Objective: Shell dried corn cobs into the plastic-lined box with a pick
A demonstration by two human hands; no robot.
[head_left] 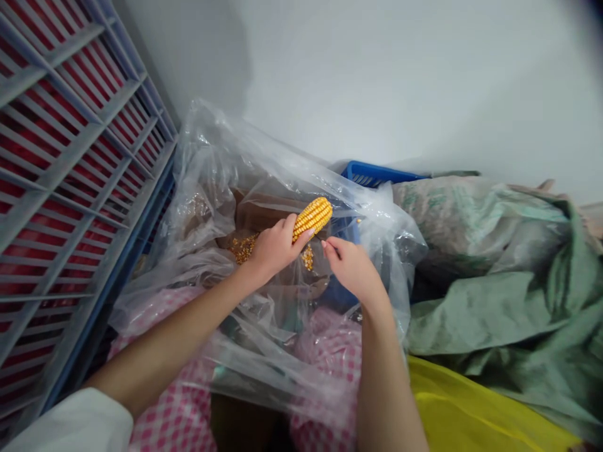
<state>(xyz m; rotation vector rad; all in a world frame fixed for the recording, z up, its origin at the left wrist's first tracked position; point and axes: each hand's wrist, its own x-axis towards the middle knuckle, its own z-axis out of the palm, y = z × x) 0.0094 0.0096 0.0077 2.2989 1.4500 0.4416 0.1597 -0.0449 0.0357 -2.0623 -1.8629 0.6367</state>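
My left hand (276, 248) grips a dried yellow corn cob (313, 216), its tip pointing up and to the right. My right hand (351, 270) is just to the right of the cob, with its fingertips close to the kernels and curled slightly apart, holding nothing I can see. Below both hands, loose corn kernels (244, 248) lie in a clear plastic bag (211, 169), and a smaller patch (308, 257) lies under the cob. Brown cardboard (264, 210) shows inside the bag.
A grey-blue slatted rack (70, 157) with red behind it stands at the left. A blue plastic basket (377, 172) sits beyond the bag, and green woven sacks (485, 301) are heaped at the right. Below them lies yellow material (471, 408). Pink checked cloth (174, 408) lies under my arms.
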